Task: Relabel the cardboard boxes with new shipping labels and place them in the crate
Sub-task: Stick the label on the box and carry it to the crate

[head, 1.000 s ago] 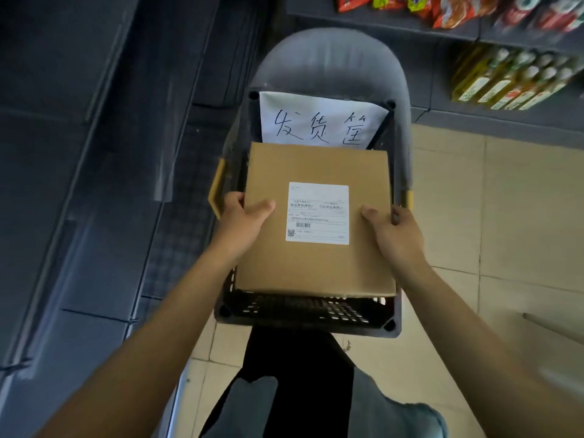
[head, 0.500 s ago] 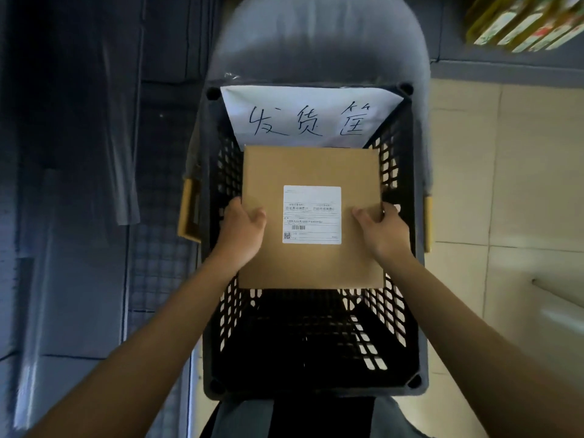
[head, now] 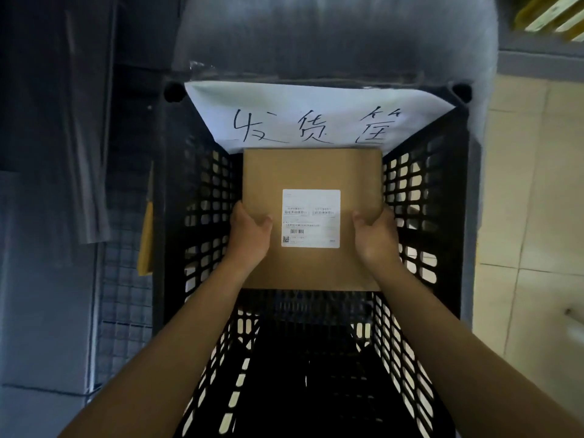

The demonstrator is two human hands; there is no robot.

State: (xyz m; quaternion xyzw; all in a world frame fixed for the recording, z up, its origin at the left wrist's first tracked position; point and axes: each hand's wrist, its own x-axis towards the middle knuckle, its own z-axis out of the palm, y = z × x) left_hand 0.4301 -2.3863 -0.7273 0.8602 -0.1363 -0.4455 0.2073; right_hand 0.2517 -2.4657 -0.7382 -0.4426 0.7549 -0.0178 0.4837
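Observation:
A flat brown cardboard box (head: 311, 172) with a white shipping label (head: 311, 218) on top lies deep inside the black perforated crate (head: 202, 197), against its far wall. My left hand (head: 249, 237) grips the box's left edge, thumb on top. Gripping the right edge the same way is my right hand (head: 376, 237). Whether the box rests on the crate floor cannot be told. A white paper sign (head: 316, 118) with handwritten characters hangs on the crate's far inner wall.
The crate stands on a grey chair (head: 316, 33). Dark cabinets and a wire grid (head: 123, 298) are to the left. Beige floor tiles (head: 531, 184) lie to the right, with shelved goods (head: 550, 14) at the top right.
Both hands have lowered the box from the crate's rim down into the crate, and my head has moved closer over it.

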